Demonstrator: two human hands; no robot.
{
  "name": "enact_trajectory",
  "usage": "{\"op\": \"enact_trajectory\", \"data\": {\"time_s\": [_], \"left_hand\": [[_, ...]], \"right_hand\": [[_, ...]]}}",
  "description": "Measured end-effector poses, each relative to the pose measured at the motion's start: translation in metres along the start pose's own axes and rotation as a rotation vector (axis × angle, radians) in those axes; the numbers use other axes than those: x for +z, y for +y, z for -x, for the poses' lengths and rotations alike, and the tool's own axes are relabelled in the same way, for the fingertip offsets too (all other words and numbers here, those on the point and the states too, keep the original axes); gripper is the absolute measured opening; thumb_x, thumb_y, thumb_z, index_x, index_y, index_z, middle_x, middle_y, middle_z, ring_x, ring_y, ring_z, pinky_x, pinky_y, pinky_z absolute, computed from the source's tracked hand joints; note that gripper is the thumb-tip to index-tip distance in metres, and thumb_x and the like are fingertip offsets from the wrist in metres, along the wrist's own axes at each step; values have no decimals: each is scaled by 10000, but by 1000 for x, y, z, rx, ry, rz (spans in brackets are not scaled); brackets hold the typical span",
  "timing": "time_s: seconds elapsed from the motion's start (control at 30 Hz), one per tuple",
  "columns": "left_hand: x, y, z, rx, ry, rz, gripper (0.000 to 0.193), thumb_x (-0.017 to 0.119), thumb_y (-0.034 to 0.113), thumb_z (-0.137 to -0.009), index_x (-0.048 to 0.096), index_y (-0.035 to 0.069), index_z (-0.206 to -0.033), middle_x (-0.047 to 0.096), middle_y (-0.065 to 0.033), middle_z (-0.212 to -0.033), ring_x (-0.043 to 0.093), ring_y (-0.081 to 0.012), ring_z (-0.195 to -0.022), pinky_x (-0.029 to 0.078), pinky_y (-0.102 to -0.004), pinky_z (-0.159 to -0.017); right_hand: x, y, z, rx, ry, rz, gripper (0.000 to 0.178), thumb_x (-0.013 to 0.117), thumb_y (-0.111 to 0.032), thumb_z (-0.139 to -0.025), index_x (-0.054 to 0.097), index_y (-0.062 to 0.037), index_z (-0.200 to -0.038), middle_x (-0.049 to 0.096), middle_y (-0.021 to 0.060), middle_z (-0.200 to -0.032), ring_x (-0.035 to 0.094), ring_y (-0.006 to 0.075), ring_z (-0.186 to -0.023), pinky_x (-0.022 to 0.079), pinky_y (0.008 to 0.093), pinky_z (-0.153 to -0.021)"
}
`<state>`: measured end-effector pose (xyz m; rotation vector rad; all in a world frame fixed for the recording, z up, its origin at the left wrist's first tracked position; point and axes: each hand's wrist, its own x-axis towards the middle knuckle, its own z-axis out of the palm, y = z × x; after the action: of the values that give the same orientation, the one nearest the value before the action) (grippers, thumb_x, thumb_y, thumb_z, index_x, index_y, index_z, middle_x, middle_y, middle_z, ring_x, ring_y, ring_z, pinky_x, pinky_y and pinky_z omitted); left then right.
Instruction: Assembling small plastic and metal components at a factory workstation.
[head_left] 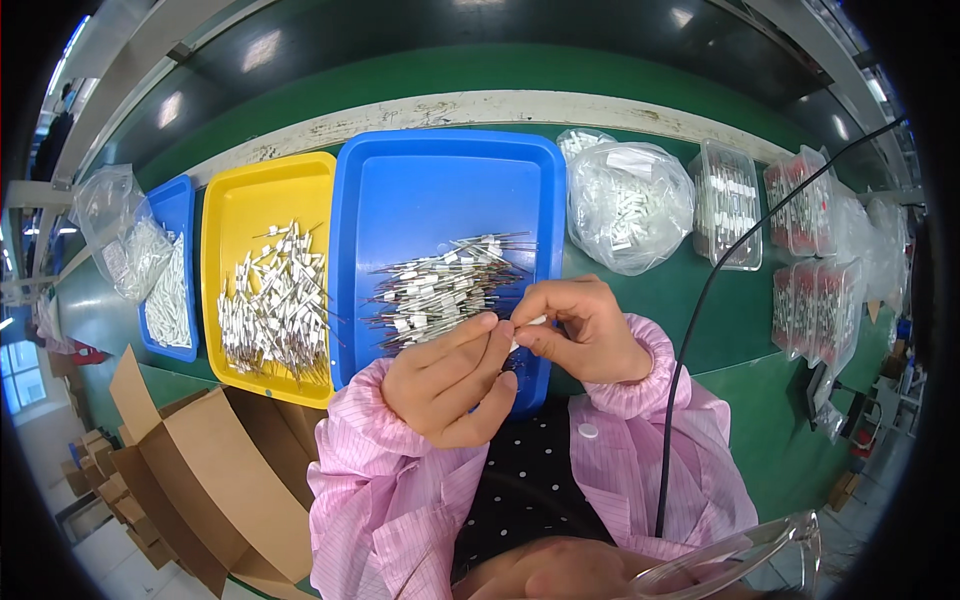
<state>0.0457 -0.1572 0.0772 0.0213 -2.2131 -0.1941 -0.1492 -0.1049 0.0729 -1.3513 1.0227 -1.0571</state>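
Over the front right part of the large blue tray (450, 180), my two hands meet at the fingertips. Between the thumb and forefinger of my right hand (585, 330), a small white piece (537, 320) is pinched. My left hand (450, 385) is closed, its fingers bent and their tips against the right ones; what it grips is mostly hidden. A heap of white-bodied parts with thin wire leads (445, 290) lies in the tray just beyond my hands.
Left of it, a yellow tray (265, 175) holds more wired parts. A smaller blue tray (175, 205) and plastic bags (630, 205) contain white pieces. Filled clear boxes (727, 205) stand at right. A black cable (690, 340) crosses the right side; an open carton (215, 470) sits front left.
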Motion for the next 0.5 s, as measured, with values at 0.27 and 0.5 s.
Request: {"op": "enact_trajectory", "data": {"time_s": [0.27, 0.5], "left_hand": [[-42, -25, 55, -838, 200, -903, 146, 603, -74, -808, 648, 8, -921, 655, -143, -957, 618, -340, -882, 487, -440, -824], [4, -40, 37, -790, -306, -506, 200, 635, -29, -708, 630, 0, -906, 591, -165, -1059, 556, -346, -993, 465, -410, -851]], "right_hand": [[-57, 8, -1, -37, 766, 1237, 80, 589, -65, -842, 619, -17, -784, 595, 132, -718, 581, 347, -580, 464, 405, -526], [-74, 63, -14, 91, 481, 1363, 47, 571, 45, -720, 558, 26, -761, 560, 164, -772, 587, 360, -752, 477, 437, -658]]}}
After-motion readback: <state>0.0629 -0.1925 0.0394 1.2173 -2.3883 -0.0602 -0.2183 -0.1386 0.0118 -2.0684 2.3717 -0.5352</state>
